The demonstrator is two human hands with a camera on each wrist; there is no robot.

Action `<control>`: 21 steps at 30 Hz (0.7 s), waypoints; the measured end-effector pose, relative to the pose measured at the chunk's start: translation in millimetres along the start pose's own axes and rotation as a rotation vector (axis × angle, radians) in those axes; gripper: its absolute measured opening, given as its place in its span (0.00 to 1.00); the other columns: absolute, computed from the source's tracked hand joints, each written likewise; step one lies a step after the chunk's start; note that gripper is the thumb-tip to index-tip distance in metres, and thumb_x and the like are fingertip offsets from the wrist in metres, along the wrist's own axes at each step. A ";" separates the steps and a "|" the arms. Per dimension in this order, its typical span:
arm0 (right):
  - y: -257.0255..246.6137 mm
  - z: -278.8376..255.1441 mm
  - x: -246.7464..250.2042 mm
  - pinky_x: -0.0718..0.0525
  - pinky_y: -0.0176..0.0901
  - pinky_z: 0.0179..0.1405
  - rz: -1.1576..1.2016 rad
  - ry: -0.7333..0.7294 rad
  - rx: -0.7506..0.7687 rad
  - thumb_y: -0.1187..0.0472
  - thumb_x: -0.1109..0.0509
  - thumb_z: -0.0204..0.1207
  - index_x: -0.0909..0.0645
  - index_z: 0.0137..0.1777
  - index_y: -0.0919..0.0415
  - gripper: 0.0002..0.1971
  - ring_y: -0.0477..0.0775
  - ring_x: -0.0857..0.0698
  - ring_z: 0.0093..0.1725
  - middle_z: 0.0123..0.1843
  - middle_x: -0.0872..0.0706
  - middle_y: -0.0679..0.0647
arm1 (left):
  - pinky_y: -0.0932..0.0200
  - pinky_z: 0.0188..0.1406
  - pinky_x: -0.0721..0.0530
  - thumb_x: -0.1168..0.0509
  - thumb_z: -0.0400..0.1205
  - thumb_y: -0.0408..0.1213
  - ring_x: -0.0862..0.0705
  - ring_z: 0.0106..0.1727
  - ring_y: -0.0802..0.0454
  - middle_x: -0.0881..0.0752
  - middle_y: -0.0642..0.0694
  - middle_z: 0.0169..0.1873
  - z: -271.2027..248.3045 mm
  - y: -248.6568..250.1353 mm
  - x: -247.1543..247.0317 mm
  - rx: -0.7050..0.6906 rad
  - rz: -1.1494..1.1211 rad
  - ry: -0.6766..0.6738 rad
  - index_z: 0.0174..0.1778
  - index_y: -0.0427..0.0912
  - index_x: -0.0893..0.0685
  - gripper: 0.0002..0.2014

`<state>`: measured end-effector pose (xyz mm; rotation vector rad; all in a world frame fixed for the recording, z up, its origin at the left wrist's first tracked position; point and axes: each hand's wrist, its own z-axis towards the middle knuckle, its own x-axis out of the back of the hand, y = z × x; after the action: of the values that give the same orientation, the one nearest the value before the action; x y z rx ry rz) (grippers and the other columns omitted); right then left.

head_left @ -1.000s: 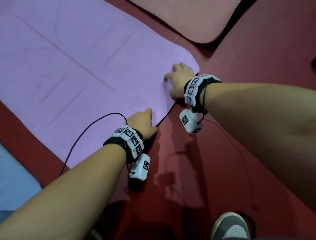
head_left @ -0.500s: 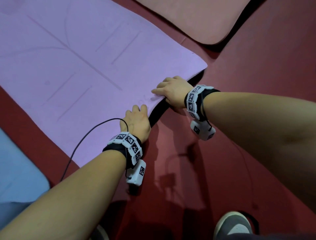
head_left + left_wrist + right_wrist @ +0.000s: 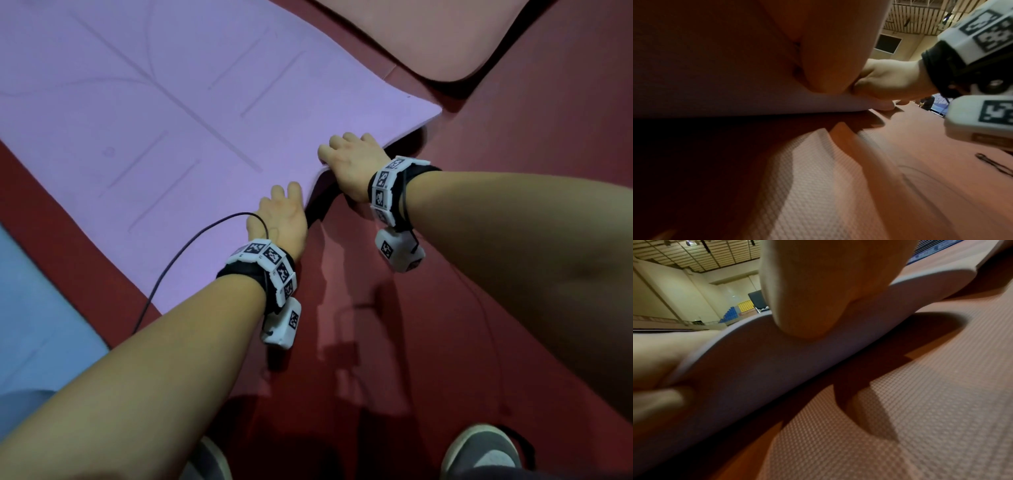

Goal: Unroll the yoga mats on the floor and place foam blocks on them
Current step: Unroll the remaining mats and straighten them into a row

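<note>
Head view shows the purple yoga mat [image 3: 178, 130] unrolled on the red floor [image 3: 513, 325], its near edge lifted; left hand [image 3: 279, 219] and right hand [image 3: 352, 161] each grip that edge, fingers curled around it

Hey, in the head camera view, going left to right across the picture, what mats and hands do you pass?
Blue mat → purple mat → left hand gripping the purple mat's near edge → right hand gripping the same edge, lifted off the red floor → pink mat at the top right.
</note>
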<state>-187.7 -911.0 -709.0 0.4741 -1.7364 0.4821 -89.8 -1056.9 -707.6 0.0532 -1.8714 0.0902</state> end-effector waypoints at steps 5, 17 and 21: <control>11.4 -11.3 -2.1 0.29 0.54 0.57 -0.005 -0.244 -0.026 0.64 0.39 0.76 0.22 0.62 0.54 0.16 0.63 0.25 0.63 0.62 0.22 0.58 | 0.49 0.37 0.30 0.40 0.81 0.35 0.21 0.57 0.39 0.25 0.40 0.63 -17.3 17.9 -13.0 -0.065 0.076 -0.110 0.78 0.46 0.38 0.28; 7.1 -13.7 -5.7 0.25 0.44 0.36 0.240 -0.642 -0.078 0.46 0.17 0.65 0.24 0.50 0.58 0.24 0.55 0.22 0.40 0.42 0.19 0.51 | 0.51 0.45 0.23 0.47 0.84 0.61 0.17 0.53 0.37 0.16 0.40 0.51 -25.4 20.8 -22.1 -0.298 0.019 -0.405 0.52 0.47 0.21 0.21; 2.5 -13.6 -1.9 0.25 0.40 0.31 0.227 -0.608 -0.105 0.65 0.29 0.73 0.19 0.48 0.59 0.05 0.57 0.20 0.41 0.40 0.18 0.53 | 0.50 0.47 0.20 0.42 0.83 0.42 0.16 0.54 0.35 0.17 0.38 0.55 -20.1 19.9 -24.7 -0.298 -0.002 -0.450 0.50 0.49 0.22 0.05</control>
<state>-177.7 -901.3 -708.3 0.3698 -2.4064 0.4275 -65.0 -1035.5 -726.0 -0.1407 -2.3145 -0.2201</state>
